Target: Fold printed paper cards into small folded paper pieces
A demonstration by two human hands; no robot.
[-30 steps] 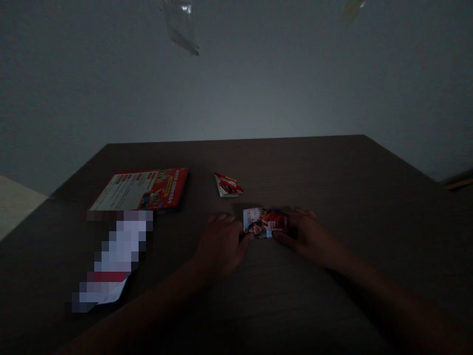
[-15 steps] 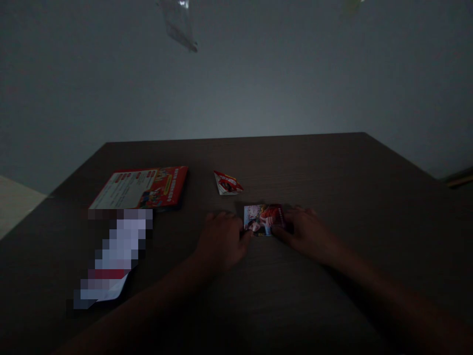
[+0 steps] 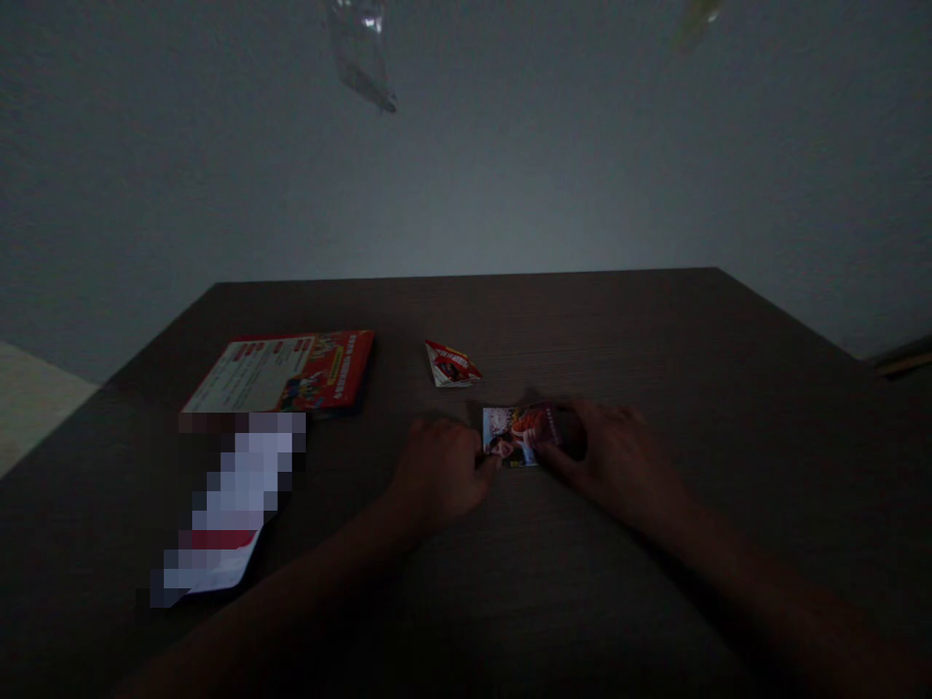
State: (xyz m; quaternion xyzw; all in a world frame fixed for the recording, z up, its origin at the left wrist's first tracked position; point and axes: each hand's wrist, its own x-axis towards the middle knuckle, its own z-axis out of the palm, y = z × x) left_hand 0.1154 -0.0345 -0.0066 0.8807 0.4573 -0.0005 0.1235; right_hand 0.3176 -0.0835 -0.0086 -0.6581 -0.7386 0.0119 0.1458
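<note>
A small picture card [image 3: 510, 435], printed in red and light colours, lies between my two hands on the dark table. My left hand [image 3: 443, 468] has its fingers curled in at the card's left edge, the thumb at the lower left corner. Over the right end arches my right hand [image 3: 612, 451], its thumb on the lower side and its fingers on the upper side of the card. Just beyond the card stands a small folded red and white paper piece [image 3: 452, 367]. Dim light hides the fingertips' exact contact.
At the left lies a flat red printed box or booklet [image 3: 339, 374] with a white text panel. Nearer to me is a pale, partly pixelated flat object [image 3: 229, 568]. The table [image 3: 582, 320] ends at a grey wall [image 3: 510, 175], where a clear plastic bag [image 3: 362, 53] hangs.
My right hand has arched up more, with a wider gap between thumb and fingers at the card's right end. My left hand stays at the left edge. The view has shifted slightly.
</note>
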